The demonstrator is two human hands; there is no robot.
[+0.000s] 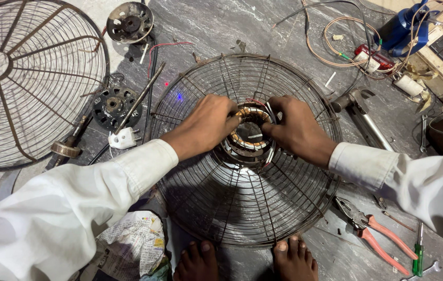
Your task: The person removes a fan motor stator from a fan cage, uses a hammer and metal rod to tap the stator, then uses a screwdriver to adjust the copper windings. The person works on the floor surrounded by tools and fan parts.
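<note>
Fan parts and tools on the floor, counted

Two wire fan guards (304, 208) (29, 78), one copper-wound stator (250, 132), two round motor end covers (130, 22) (113, 106), one white plug (124, 138), one pair of orange-handled pliers (382, 242), one green screwdriver (418, 255), one adjustable wrench (362, 117) (partly hidden), two hands (206, 125) (297, 130), two bare feet (196, 263) (294, 259).

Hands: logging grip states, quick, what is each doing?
Left hand: closed on the fan motor stator.
Right hand: closed on the stator's other side.

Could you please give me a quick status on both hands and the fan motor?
Left hand and right hand both gripping the motor stator. Stator sits at centre of wire guard. Nothing in the way.
</note>
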